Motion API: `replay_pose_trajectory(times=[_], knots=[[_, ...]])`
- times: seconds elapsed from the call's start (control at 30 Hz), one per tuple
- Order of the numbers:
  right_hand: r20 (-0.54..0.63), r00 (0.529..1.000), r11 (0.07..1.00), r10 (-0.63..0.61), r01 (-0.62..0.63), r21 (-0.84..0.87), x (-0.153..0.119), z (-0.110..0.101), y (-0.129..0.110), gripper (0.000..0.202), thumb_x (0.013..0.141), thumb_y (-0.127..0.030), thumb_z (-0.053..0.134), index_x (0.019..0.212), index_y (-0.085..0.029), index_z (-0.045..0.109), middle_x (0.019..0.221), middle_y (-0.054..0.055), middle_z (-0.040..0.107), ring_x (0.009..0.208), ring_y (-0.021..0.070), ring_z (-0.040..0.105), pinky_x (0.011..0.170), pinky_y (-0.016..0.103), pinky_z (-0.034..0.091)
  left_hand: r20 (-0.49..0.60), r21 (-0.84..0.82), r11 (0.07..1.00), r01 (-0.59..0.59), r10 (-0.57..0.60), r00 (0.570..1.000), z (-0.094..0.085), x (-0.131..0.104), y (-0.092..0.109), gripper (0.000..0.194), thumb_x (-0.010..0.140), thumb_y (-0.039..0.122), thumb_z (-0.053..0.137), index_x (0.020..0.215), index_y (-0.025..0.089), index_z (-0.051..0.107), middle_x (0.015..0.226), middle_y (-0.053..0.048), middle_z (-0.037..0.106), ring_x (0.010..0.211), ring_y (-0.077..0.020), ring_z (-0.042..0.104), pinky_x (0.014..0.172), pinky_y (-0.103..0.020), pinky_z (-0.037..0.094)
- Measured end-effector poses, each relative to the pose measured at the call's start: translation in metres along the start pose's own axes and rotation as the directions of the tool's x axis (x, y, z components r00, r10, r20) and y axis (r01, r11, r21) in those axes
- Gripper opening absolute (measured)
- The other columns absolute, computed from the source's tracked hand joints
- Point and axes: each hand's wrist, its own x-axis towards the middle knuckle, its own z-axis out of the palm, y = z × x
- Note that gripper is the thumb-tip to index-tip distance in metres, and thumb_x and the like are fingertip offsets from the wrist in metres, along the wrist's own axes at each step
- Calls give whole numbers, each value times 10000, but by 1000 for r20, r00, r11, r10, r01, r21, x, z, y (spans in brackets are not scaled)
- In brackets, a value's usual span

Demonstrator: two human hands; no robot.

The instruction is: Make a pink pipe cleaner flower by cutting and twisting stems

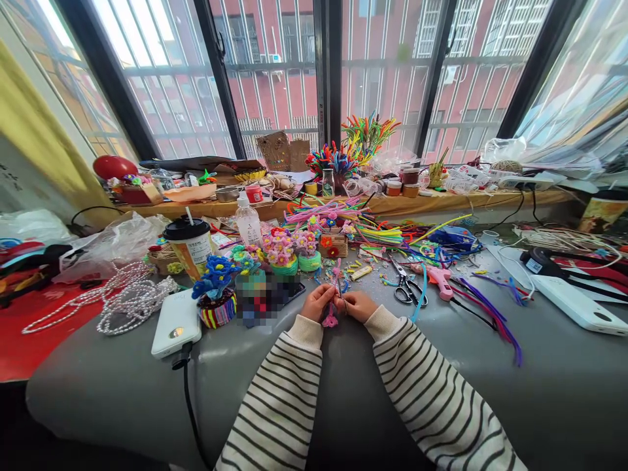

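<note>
Both hands meet over the grey table. My left hand (pixel 316 303) is closed, its fingers pinching a pink pipe cleaner flower (pixel 330 321). The looped petals hang below the fingertips, and a pink fuzzy strand rises above them. My right hand (pixel 358 306) is closed against the same piece, thumb and fingers pressed together at its stem. A thin dark or metallic bit shows between the hands, too small to name. Black-handled scissors (pixel 409 286) lie to the right of my right hand, and a pink glue gun (pixel 440 282) lies past them.
Pots of pipe cleaner flowers (pixel 280 250), a blue one (pixel 216 281), a drink cup (pixel 190 243) and a white power bank (pixel 177 320) stand left. Loose pipe cleaners (pixel 495 314) lie right. Clippings litter the middle. Behind is a crowded windowsill (pixel 275 210). Cables cross the table.
</note>
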Motion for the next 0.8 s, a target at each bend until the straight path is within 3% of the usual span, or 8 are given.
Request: replay_pose_trajectory(times=[0.2, 0.53, 0.8], knots=[[-37, 998, 999, 52, -52, 2, 0, -1, -1, 585, 629, -607, 272, 485, -113, 551, 427, -10, 458, 422, 61, 365, 434, 178, 266, -45, 68, 997, -22, 25, 999, -3, 1, -2, 177, 562, 279, 569, 559, 127, 480, 510, 37, 503, 461, -43, 466, 476, -169, 365], [35, 999, 1000, -12, 12, 18, -2, -3, -4, 710, 606, -662, 107, 543, -105, 541, 498, 17, 498, 463, 73, 400, 457, 188, 288, -30, 105, 994, -2, 5, 1000, 1, -3, 2, 214, 550, 305, 572, 551, 136, 441, 435, 48, 494, 389, -58, 464, 427, -184, 368], [29, 999, 1000, 19, -18, -8, -1, -1, -1, 598, 645, -606, 222, 520, -118, 543, 471, 2, 489, 452, 71, 391, 438, 181, 275, -106, 102, 994, 26, -15, 994, 0, -2, 2, 234, 501, 293, 607, 544, 132, 443, 495, 40, 520, 407, -44, 456, 424, -170, 349]])
